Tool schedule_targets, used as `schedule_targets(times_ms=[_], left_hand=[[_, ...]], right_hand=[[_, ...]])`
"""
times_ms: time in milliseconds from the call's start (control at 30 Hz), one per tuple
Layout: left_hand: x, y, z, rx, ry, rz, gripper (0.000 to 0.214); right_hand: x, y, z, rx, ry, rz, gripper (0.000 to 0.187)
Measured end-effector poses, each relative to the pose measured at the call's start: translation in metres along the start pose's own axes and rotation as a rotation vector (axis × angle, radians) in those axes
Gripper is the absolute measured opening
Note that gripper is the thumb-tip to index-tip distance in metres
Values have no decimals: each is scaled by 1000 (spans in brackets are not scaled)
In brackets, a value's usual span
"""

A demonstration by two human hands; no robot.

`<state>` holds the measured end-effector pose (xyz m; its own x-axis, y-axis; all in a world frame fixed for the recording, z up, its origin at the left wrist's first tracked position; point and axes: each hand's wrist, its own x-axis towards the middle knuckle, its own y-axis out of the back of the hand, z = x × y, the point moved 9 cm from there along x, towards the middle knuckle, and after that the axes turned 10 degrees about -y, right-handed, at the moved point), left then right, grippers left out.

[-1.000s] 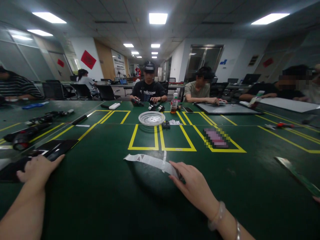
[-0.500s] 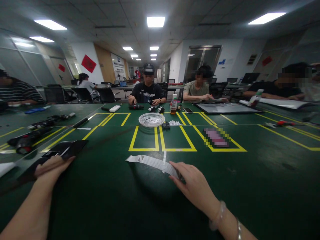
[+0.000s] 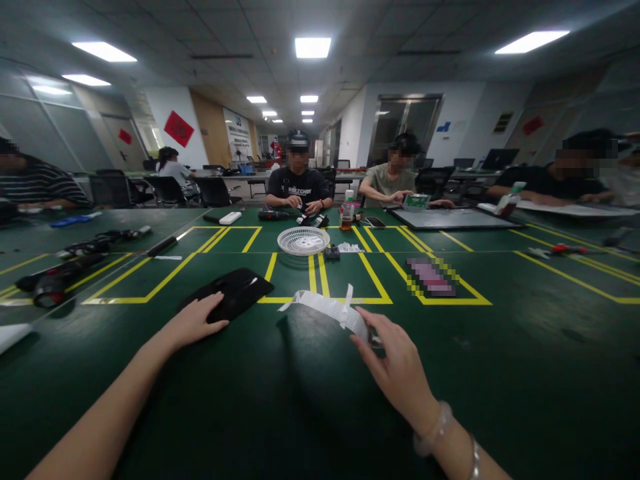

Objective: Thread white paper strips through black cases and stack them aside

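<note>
My left hand [image 3: 197, 320] grips the near edge of a flat black piece [image 3: 245, 290] with a small white mark on top, its kind unclear. The thumb lies along its near side, and part of the piece is hidden under my fingers. In my right hand [image 3: 395, 353] is a curling white printed paper strip [image 3: 323, 305], pinched at its right end between fingers and thumb. A narrow white tab [image 3: 347, 303] crosses the strip and sticks up. Something small and shiny shows between the fingers, too blurred to name.
Beyond my hands stands a round white slotted basket [image 3: 303, 241] beside a small black part [image 3: 331, 253]. A pixelated pink phone-shaped thing [image 3: 431, 277] lies to the right. Black tools [image 3: 65, 275] lie at the left. Several people sit around the green table [image 3: 240, 400], marked with yellow tape.
My left hand has carried the black piece right, from the left side toward the middle. My right hand and the paper strip have shifted slightly right. Across the table, a person now holds a green board.
</note>
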<state>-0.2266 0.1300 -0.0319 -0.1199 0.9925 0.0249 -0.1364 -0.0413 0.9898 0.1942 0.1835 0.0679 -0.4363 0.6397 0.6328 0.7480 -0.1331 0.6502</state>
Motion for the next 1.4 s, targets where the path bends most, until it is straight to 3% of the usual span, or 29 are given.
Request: schedule_targets(times_ms=[167,367,567,700,867,967,1233,1300,1400], left_hand=[[-1,-2,82,-120,-282,-42,77],[-8,-3,127,-130,-377,-51,72],[1,4,132,-108,-375,138,73],[12,1,119,-4,-285,169,85],[13,7,118,-62,-354,214,82],[7,7,131,-142,-432,163,83],[-25,0,207,-276,-733,-32,94],[-29,-7,211,-305,-719,-76,95],[-28,-16,198,-337,-622,-121,98]], right_hand=[[-2,14,2,107,0,107,32],[-9,20,-4,174,107,184,34],[-8,18,-2,175,103,166,35],[-6,18,2,186,52,155,34],[-7,18,-3,153,72,155,33],[-7,17,-4,130,66,158,32],[-8,20,-8,118,118,168,31],[-8,19,-10,111,140,151,31],[-8,15,-14,87,161,102,30]])
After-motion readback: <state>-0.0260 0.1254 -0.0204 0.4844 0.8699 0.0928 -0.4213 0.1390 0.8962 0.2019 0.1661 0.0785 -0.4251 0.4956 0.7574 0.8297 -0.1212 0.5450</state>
